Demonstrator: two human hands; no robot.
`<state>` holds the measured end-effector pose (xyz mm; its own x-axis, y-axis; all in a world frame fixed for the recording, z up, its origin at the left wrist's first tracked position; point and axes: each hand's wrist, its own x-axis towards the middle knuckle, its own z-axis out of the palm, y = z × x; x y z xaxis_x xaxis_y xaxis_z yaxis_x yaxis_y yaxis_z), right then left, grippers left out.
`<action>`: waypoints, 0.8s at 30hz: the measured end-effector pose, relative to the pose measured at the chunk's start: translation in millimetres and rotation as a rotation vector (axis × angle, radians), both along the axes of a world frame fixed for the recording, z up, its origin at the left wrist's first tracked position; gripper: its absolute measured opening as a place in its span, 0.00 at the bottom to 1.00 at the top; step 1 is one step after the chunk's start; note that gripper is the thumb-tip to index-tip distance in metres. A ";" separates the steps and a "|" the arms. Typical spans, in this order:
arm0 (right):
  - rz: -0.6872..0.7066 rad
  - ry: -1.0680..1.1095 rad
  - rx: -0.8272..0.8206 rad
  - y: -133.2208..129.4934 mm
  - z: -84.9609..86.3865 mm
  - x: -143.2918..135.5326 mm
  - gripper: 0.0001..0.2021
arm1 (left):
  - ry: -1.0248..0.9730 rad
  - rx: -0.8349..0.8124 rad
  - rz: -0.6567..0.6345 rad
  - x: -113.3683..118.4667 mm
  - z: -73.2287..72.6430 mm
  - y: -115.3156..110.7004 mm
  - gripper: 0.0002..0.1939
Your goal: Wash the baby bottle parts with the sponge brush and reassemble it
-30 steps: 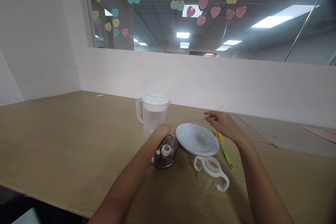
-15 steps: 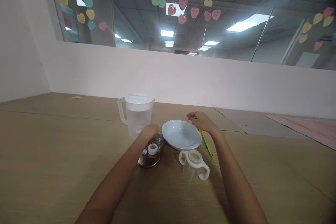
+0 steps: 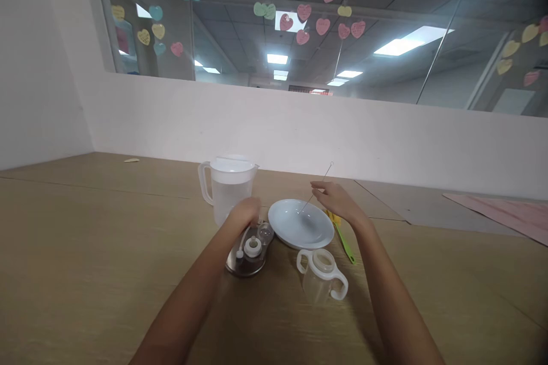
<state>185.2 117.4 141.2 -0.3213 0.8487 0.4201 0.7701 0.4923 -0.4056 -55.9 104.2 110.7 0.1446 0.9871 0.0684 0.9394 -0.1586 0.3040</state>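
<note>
My right hand (image 3: 336, 198) pinches a thin straw brush (image 3: 327, 171) with a looped wire end. It slants down over the white plate (image 3: 299, 228), its lower end above or in the plate. My left hand (image 3: 245, 214) is closed at the far edge of a round metal tray (image 3: 244, 268). From its fingers hangs a thin white straw (image 3: 243, 239) with a small weighted end. A white ring-shaped bottle part (image 3: 253, 246) and a clear cap (image 3: 265, 232) lie on the tray. A two-handled baby bottle (image 3: 319, 276) stands in front of the plate.
Behind my left hand stands a clear plastic pitcher (image 3: 231, 182) with a white lid. A green-handled brush (image 3: 345, 244) with yellow bristles lies right of the plate, by my right forearm. A pink cloth (image 3: 488, 211) lies far right. A white wall (image 3: 299, 131) rises behind the table.
The straw brush's looped end now shows higher above my right hand. More of the straw shows below my left hand, which has risen slightly. The whole view has shifted a little.
</note>
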 end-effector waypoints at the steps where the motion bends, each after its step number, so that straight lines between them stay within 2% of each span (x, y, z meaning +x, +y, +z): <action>1: 0.009 0.028 0.024 -1.8 1.5 -0.5 0.19 | 0.010 0.023 -0.006 -1.3 9.9 -5.3 0.15; 4: 0.018 0.128 0.114 -10.8 9.0 -2.5 0.17 | -0.002 0.153 -0.075 -2.3 37.6 -21.2 0.16; 7: 0.041 0.252 0.215 -28.6 21.9 -5.8 0.16 | -0.147 0.329 -0.207 4.2 52.3 -29.2 0.10; 10: 0.122 0.423 0.353 -55.6 36.4 -10.8 0.14 | -0.351 0.468 -0.310 15.9 52.6 -26.8 0.03; 15: 0.251 0.542 0.566 -95.7 49.3 -21.4 0.13 | -0.510 0.494 -0.354 32.7 47.1 -22.0 0.04; 18: 0.284 0.447 0.586 -98.4 48.9 -25.7 0.14 | -0.615 0.467 -0.364 36.5 49.1 -25.2 0.05; 24: 0.208 0.326 0.628 -84.1 42.7 -30.0 0.15 | -0.761 0.439 -0.429 37.5 51.8 -28.2 0.07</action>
